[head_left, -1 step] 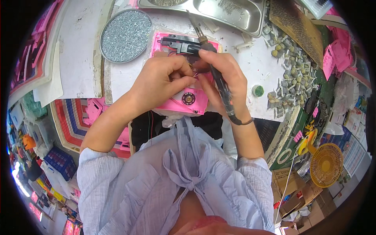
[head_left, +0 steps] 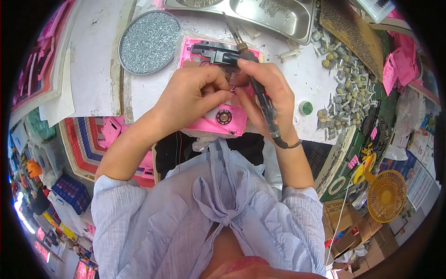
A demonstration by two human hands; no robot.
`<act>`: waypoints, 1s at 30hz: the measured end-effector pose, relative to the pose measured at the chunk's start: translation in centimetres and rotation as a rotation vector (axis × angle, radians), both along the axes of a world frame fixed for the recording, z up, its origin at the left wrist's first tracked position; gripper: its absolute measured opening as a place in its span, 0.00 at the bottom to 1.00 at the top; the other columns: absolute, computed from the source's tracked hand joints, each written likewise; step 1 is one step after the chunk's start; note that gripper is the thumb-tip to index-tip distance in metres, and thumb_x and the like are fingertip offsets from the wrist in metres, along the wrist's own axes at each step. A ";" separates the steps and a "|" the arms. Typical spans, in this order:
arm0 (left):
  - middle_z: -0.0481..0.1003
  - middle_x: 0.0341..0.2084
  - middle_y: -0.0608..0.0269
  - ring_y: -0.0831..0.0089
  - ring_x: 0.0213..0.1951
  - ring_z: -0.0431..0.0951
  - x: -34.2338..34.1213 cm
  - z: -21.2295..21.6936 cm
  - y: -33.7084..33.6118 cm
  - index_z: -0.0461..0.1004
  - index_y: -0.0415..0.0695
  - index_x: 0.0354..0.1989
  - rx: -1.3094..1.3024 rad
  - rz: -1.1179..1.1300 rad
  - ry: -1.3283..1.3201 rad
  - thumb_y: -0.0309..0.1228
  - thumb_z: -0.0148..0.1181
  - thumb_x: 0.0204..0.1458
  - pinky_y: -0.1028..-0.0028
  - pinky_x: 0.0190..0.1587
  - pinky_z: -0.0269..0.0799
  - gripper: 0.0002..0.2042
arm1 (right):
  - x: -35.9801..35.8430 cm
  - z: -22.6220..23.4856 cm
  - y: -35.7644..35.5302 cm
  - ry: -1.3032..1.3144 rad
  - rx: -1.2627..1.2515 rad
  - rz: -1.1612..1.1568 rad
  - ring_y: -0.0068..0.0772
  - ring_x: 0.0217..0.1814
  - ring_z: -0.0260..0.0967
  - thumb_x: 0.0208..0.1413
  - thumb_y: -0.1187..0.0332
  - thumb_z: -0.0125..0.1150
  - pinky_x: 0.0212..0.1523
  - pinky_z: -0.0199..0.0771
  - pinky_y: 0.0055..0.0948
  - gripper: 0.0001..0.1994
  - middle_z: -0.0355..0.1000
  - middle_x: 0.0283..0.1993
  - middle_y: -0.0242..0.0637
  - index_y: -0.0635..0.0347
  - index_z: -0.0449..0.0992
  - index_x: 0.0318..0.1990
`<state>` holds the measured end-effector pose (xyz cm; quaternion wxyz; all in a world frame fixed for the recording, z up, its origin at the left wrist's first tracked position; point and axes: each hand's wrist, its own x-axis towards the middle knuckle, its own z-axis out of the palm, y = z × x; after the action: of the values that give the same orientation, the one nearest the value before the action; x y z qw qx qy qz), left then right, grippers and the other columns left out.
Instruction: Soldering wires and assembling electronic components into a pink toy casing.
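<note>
Pink plastic housing [head_left: 218,122] sits on the white bench [head_left: 288,79], partly under both hands. Right hand [head_left: 265,88] closed around a soldering iron [head_left: 261,100], tip angled up toward the black part [head_left: 211,52] at the housing's top edge. Left hand [head_left: 193,95] pinching what looks like a thin wire [head_left: 231,89] just beside the iron. Risk: fingertips are close to the hot shaft, so a slip could burn skin or melt the plastic. Round tray of screws [head_left: 148,42] nearby, could get knocked.
</note>
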<state>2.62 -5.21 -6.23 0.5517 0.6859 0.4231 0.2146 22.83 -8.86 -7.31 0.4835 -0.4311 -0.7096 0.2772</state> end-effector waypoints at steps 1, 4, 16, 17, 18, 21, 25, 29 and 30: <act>0.74 0.20 0.62 0.77 0.20 0.71 0.0 -0.1 0.0 0.77 0.37 0.31 0.000 0.002 -0.017 0.23 0.68 0.51 0.74 0.24 0.65 0.05 | 0.1 0.1 0.0 0.002 0.015 0.009 0.35 0.37 0.74 0.45 0.88 0.66 0.39 0.75 0.26 0.30 0.74 0.39 0.40 0.60 0.76 0.59; 0.73 0.19 0.62 0.77 0.20 0.71 0.0 -0.2 -0.1 0.76 0.37 0.31 0.023 0.001 -0.046 0.23 0.68 0.51 0.73 0.24 0.66 0.06 | 0.4 0.2 -0.6 -0.001 -0.031 0.037 0.34 0.38 0.75 0.44 0.88 0.68 0.41 0.76 0.28 0.31 0.75 0.39 0.39 0.59 0.75 0.59; 0.75 0.26 0.70 0.85 0.26 0.69 -0.2 -0.2 0.0 0.78 0.36 0.39 0.024 -0.050 -0.017 0.21 0.65 0.55 0.80 0.29 0.65 0.05 | 0.6 -0.3 -0.8 -0.100 0.083 0.052 0.34 0.40 0.77 0.41 0.88 0.70 0.41 0.77 0.28 0.33 0.77 0.44 0.43 0.57 0.75 0.59; 0.75 0.27 0.70 0.85 0.26 0.69 -0.2 0.0 0.1 0.79 0.36 0.40 0.016 -0.057 -0.007 0.21 0.65 0.54 0.80 0.29 0.66 0.06 | 0.6 -0.3 -0.7 -0.097 0.086 0.049 0.34 0.40 0.77 0.41 0.88 0.70 0.41 0.77 0.28 0.33 0.77 0.44 0.43 0.57 0.75 0.59; 0.76 0.27 0.70 0.85 0.27 0.69 -0.2 0.0 0.1 0.79 0.36 0.40 0.007 -0.064 0.003 0.21 0.65 0.54 0.80 0.29 0.66 0.06 | 0.5 -0.3 -0.7 -0.095 0.089 0.046 0.34 0.40 0.77 0.41 0.88 0.70 0.40 0.77 0.28 0.33 0.77 0.44 0.43 0.57 0.75 0.59; 0.75 0.27 0.70 0.86 0.26 0.69 -0.1 -0.3 0.2 0.78 0.36 0.39 0.069 -0.069 -0.008 0.21 0.65 0.54 0.81 0.29 0.66 0.05 | 0.3 -0.3 -0.3 -0.090 0.120 0.025 0.34 0.39 0.77 0.42 0.88 0.70 0.40 0.77 0.27 0.33 0.76 0.43 0.42 0.56 0.75 0.59; 0.76 0.21 0.63 0.77 0.20 0.70 0.1 -0.6 0.1 0.76 0.37 0.30 0.057 -0.014 -0.063 0.24 0.68 0.50 0.74 0.25 0.65 0.06 | 0.6 0.0 -0.7 -0.064 0.041 0.072 0.37 0.42 0.74 0.54 0.79 0.61 0.49 0.74 0.30 0.25 0.74 0.43 0.42 0.58 0.74 0.61; 0.76 0.21 0.63 0.77 0.21 0.71 0.1 -0.1 0.2 0.76 0.38 0.30 0.031 -0.011 -0.060 0.24 0.68 0.51 0.74 0.25 0.66 0.06 | 0.6 -0.1 -1.8 -0.069 -0.010 0.045 0.37 0.45 0.72 0.59 0.76 0.56 0.50 0.74 0.30 0.22 0.72 0.45 0.42 0.57 0.75 0.62; 0.76 0.21 0.63 0.76 0.21 0.71 0.1 0.0 0.3 0.76 0.38 0.31 0.017 -0.016 -0.051 0.24 0.68 0.51 0.74 0.25 0.67 0.06 | 0.6 -0.2 -2.0 -0.076 -0.008 0.031 0.37 0.45 0.72 0.58 0.77 0.56 0.49 0.74 0.29 0.23 0.72 0.45 0.41 0.57 0.75 0.62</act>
<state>2.74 -4.96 -6.22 0.5584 0.6882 0.4016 0.2310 23.41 -10.83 -7.47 0.4501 -0.4321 -0.7331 0.2707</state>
